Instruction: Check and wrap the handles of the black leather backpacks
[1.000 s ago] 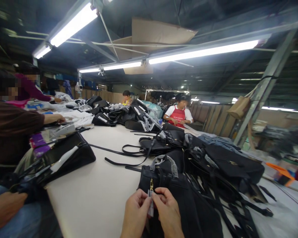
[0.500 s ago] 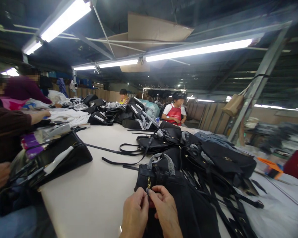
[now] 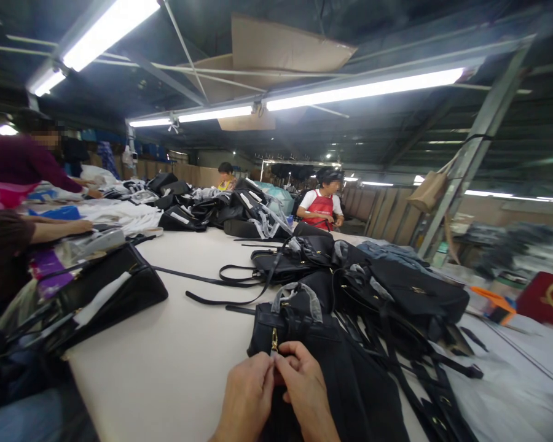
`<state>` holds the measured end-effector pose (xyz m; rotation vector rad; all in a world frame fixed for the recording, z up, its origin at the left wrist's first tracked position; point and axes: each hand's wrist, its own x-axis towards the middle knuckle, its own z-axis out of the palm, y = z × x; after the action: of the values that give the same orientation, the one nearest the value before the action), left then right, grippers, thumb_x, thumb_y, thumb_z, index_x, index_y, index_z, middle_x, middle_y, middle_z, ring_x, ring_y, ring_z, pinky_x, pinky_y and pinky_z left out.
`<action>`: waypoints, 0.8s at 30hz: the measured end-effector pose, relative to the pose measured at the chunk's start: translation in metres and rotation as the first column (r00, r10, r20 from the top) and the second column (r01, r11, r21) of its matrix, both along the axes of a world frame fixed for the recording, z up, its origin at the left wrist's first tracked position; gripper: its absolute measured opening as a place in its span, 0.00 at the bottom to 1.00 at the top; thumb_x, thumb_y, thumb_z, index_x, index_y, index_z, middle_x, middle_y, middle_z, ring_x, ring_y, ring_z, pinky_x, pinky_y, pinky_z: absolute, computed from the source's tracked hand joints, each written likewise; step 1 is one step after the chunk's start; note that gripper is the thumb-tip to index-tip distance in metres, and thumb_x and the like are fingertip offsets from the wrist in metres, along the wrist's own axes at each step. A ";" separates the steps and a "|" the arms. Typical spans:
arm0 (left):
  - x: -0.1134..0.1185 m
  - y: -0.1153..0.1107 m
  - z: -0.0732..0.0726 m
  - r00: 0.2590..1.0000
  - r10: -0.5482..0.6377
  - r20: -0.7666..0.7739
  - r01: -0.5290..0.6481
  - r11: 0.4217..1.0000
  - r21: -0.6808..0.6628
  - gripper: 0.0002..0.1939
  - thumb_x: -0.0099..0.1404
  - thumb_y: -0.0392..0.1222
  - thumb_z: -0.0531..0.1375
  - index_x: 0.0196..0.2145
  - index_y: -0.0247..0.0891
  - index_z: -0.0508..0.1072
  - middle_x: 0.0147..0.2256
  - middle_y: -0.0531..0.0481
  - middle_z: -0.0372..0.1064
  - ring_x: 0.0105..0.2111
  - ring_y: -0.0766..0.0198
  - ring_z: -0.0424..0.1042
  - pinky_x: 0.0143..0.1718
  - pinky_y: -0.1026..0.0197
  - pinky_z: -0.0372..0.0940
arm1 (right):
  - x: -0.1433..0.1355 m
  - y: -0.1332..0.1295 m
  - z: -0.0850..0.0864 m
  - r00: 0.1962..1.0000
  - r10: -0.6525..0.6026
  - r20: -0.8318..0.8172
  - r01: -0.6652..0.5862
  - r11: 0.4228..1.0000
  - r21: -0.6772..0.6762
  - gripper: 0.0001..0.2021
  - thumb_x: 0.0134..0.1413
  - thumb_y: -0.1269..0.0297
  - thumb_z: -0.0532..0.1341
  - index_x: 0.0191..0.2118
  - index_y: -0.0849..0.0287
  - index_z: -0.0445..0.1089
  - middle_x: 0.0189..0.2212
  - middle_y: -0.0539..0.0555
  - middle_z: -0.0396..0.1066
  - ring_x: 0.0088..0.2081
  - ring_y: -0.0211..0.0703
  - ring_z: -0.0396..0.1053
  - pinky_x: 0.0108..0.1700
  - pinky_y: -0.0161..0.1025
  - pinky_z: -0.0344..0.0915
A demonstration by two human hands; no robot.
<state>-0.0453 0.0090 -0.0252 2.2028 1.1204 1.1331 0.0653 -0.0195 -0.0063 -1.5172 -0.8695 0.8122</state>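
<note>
A black bag (image 3: 345, 368) lies on the pale table right in front of me, its handle (image 3: 299, 298) wrapped in clear plastic. From its upper left part hangs a gold-coloured zipper pull or clasp (image 3: 274, 339). My left hand (image 3: 249, 387) and my right hand (image 3: 301, 377) meet just below this metal piece. Fingertips of both hands pinch together at a small pale piece (image 3: 273, 353) at its lower end; the fingers mostly cover it, so its kind is unclear.
More black bags (image 3: 396, 288) with loose straps are heaped to the right. Another black bag (image 3: 115, 294) lies at the table's left edge, near a co-worker's arm (image 3: 59, 230). A person in a red apron (image 3: 320, 209) stands across the table (image 3: 166, 344). A metal post (image 3: 479, 147) rises at right.
The view has shifted slightly. Both hands stay pinched at the same spot below the gold piece, where a pale bit now shows. The co-worker's hand at lower left is gone from view.
</note>
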 end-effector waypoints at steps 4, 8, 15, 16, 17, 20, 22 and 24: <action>-0.003 -0.001 0.000 0.998 -0.032 -0.056 0.034 0.999 0.036 0.15 0.66 0.37 0.48 0.26 0.41 0.70 0.24 0.45 0.72 0.25 0.59 0.69 0.26 0.62 0.55 | 0.001 0.004 0.000 1.000 0.004 0.013 -0.004 1.000 0.007 0.11 0.48 0.54 0.61 0.31 0.57 0.69 0.18 0.48 0.69 0.20 0.41 0.68 0.15 0.30 0.53; -0.008 -0.005 0.010 0.989 -0.145 0.021 0.145 0.989 -0.036 0.15 0.67 0.40 0.48 0.29 0.41 0.72 0.29 0.45 0.74 0.30 0.59 0.72 0.32 0.61 0.60 | 0.005 0.009 -0.001 1.000 -0.004 0.026 0.003 1.000 0.028 0.11 0.44 0.55 0.64 0.30 0.57 0.70 0.16 0.46 0.66 0.20 0.40 0.67 0.16 0.31 0.52; -0.016 0.002 0.017 0.852 0.095 0.516 0.374 0.578 -0.725 0.33 0.51 0.74 0.54 0.29 0.36 0.68 0.23 0.47 0.71 0.17 0.62 0.70 0.10 0.67 0.56 | 0.004 0.008 0.006 1.000 0.017 0.006 -0.017 0.998 0.066 0.13 0.46 0.56 0.61 0.36 0.60 0.69 0.16 0.45 0.64 0.19 0.38 0.65 0.19 0.31 0.57; -0.015 0.003 0.018 0.850 0.111 0.515 0.378 0.554 -0.742 0.34 0.49 0.73 0.56 0.28 0.35 0.69 0.23 0.46 0.71 0.17 0.62 0.71 0.11 0.67 0.58 | 0.003 0.007 0.006 1.000 0.023 0.012 -0.024 0.996 0.081 0.14 0.46 0.56 0.61 0.37 0.60 0.69 0.15 0.44 0.64 0.19 0.39 0.65 0.20 0.32 0.59; -0.013 0.004 0.019 0.851 0.109 0.513 0.382 0.542 -0.749 0.33 0.48 0.72 0.58 0.27 0.33 0.69 0.23 0.45 0.72 0.17 0.63 0.72 0.12 0.68 0.59 | 0.002 0.007 0.006 0.999 0.028 0.025 -0.030 0.995 0.096 0.14 0.47 0.56 0.61 0.37 0.60 0.69 0.15 0.44 0.63 0.19 0.39 0.64 0.21 0.32 0.60; -0.007 0.002 0.025 0.849 0.104 0.519 0.394 0.530 -0.751 0.29 0.46 0.66 0.63 0.24 0.32 0.70 0.22 0.45 0.73 0.17 0.66 0.71 0.14 0.70 0.60 | -0.001 0.004 0.004 0.996 0.023 0.092 -0.036 0.990 0.137 0.15 0.49 0.54 0.60 0.39 0.60 0.69 0.15 0.43 0.62 0.17 0.39 0.63 0.20 0.33 0.59; -0.004 -0.001 0.028 0.844 0.125 0.522 0.387 0.531 -0.754 0.27 0.44 0.64 0.65 0.23 0.34 0.69 0.20 0.46 0.73 0.17 0.67 0.70 0.14 0.70 0.60 | -0.002 0.001 0.004 0.988 0.011 0.152 -0.035 0.987 0.156 0.15 0.51 0.54 0.59 0.40 0.59 0.69 0.17 0.44 0.63 0.19 0.39 0.64 0.20 0.33 0.59; -0.001 -0.004 0.029 0.841 0.146 0.522 0.379 0.530 -0.759 0.26 0.42 0.62 0.66 0.23 0.35 0.67 0.20 0.48 0.72 0.17 0.68 0.70 0.16 0.71 0.60 | -0.003 -0.003 0.005 0.975 0.000 0.224 -0.039 0.985 0.170 0.13 0.52 0.56 0.58 0.40 0.58 0.70 0.18 0.45 0.66 0.20 0.40 0.65 0.23 0.34 0.60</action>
<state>-0.0464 0.0053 0.0038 1.0596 0.9320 0.7756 0.0618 -0.0222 -0.0014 -1.4642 -1.0943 0.5701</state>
